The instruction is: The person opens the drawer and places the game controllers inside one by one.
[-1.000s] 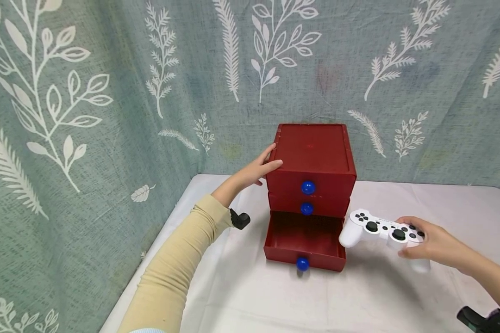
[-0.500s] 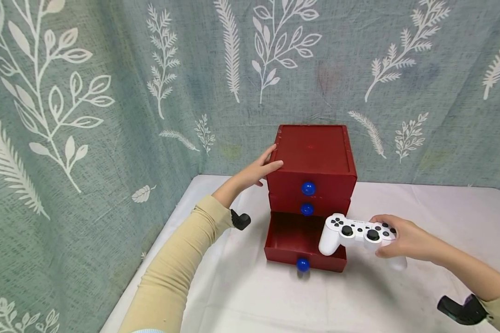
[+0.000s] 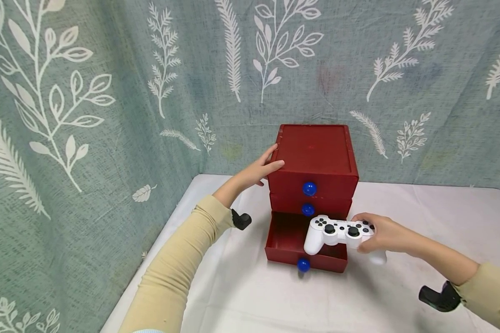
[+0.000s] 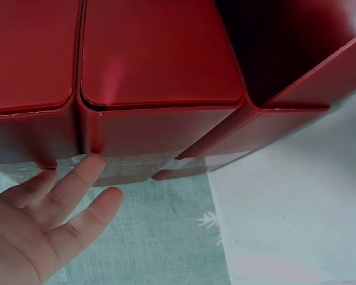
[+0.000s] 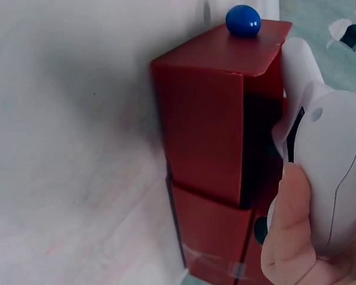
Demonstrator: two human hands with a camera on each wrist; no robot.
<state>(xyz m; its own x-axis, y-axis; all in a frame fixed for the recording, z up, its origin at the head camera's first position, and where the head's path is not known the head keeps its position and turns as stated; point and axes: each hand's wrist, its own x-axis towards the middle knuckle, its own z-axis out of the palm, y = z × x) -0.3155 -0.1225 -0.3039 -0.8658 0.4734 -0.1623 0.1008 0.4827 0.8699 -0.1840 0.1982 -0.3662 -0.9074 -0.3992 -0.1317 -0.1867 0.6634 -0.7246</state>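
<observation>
A red drawer cabinet (image 3: 312, 148) with blue knobs stands on the table. Its bottom drawer (image 3: 285, 253) is pulled out; the upper two are closed. My left hand (image 3: 252, 173) rests against the cabinet's left side, its thumb on the top edge; in the left wrist view the fingers (image 4: 86, 222) spread along the side wall. My right hand (image 3: 381, 236) grips a white game controller (image 3: 339, 231) by its right end. The controller overlaps the right part of the open drawer, tilted with its left grip lower over the drawer front. In the right wrist view the controller (image 5: 332, 160) is beside the drawer opening.
A white cloth (image 3: 241, 296) covers the table. A green curtain with white leaf prints (image 3: 233, 92) hangs behind and to the left. Black wrist cameras sit at the left cuff (image 3: 240, 219) and the right cuff (image 3: 439, 296).
My right hand has carried the controller leftward, from right of the cabinet to over the open bottom drawer. The left hand has stayed at the cabinet's side.
</observation>
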